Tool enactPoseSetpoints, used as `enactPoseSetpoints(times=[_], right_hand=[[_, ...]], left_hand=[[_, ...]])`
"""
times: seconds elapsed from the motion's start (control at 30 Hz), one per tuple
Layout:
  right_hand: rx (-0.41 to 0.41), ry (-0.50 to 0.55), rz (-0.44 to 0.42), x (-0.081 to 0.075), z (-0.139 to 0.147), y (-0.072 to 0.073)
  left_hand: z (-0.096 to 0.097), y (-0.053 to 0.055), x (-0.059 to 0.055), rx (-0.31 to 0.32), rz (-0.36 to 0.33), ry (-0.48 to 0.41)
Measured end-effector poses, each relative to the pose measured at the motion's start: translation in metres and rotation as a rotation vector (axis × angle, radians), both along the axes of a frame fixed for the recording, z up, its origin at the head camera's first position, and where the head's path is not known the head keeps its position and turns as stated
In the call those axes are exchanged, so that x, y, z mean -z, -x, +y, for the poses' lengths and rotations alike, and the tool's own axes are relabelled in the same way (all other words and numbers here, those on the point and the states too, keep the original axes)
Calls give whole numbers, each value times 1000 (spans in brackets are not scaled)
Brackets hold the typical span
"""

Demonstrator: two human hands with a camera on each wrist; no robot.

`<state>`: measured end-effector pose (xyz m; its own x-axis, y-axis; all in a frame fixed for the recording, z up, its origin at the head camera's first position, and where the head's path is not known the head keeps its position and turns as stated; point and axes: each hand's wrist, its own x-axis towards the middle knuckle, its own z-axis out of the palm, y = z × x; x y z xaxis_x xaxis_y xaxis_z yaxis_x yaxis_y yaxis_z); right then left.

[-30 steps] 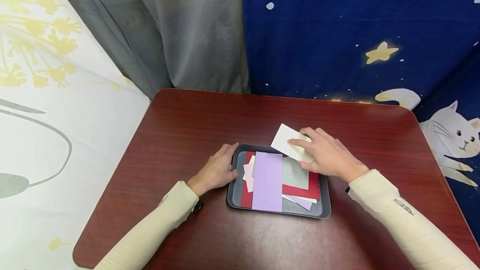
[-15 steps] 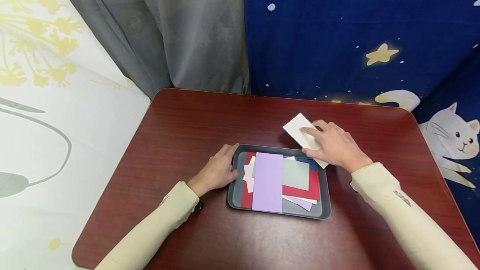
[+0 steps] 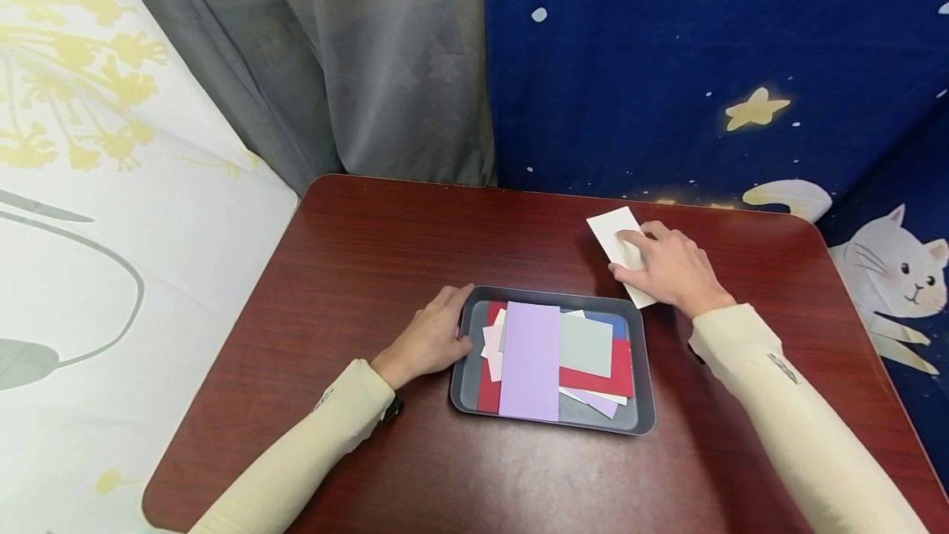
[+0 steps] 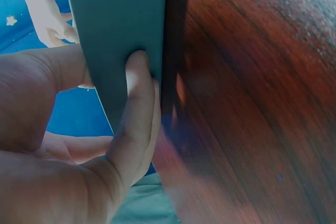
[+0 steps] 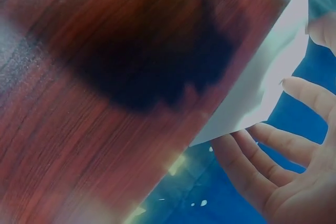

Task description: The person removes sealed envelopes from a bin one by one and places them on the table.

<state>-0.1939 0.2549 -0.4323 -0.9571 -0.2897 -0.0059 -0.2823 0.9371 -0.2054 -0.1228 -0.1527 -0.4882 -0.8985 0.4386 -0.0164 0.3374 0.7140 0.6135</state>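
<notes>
A dark grey tray (image 3: 643,402) holds a loose pile of coloured paper cards. My left hand (image 3: 423,340) grips its left side; the left wrist view has fingers around the tray's wall (image 4: 115,14). Beyond the tray's back right corner, my right hand (image 3: 670,268) holds a white card (image 3: 611,229) between thumb and fingers, tilted; its lower end overlaps the tray corner in the head view. The right wrist view shows fingertips at the edge of this white card (image 5: 247,93). On the pile lie a lilac card (image 3: 530,361), a grey-green one (image 3: 586,344) and a red one (image 3: 615,365).
Blue paper (image 3: 608,322) shows at the tray's back right, pink paper (image 3: 491,344) at its left. The reddish-brown wooden table (image 3: 385,229) extends around the tray. Behind it hang a grey curtain (image 3: 408,64) and a blue cloth (image 3: 630,64) with stars and a cat.
My right hand has carried the white card from over the tray's back edge rightward and away, turning it more upright in view. Blue paper is now uncovered. The left hand has stayed put.
</notes>
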Motion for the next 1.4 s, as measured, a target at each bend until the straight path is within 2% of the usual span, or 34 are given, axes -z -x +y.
enactPoseSetpoints(times=[0.03, 0.1, 0.17, 0.27, 0.63, 0.87, 1.2, 1.4], right_hand=[[11, 1, -6, 1, 1, 2], [31, 5, -17, 2, 2, 6], [48, 9, -32, 3, 4, 10], [72, 15, -59, 4, 8, 16], [202, 6, -149, 13, 16, 26], [242, -6, -173, 25, 22, 25], [308, -37, -168, 29, 20, 26], [330, -45, -182, 30, 20, 29]], left_hand=[[1, -1, -4, -2, -1, 2], [5, -5, -19, -16, -26, 23], [8, -7, -27, -26, -40, 42], [10, -8, -31, -40, -46, 78], [12, -9, -36, -56, -76, 86], [13, -14, -32, -57, -101, 84], [13, -15, -32, -63, -91, 90], [13, -14, -34, -59, -62, 90]])
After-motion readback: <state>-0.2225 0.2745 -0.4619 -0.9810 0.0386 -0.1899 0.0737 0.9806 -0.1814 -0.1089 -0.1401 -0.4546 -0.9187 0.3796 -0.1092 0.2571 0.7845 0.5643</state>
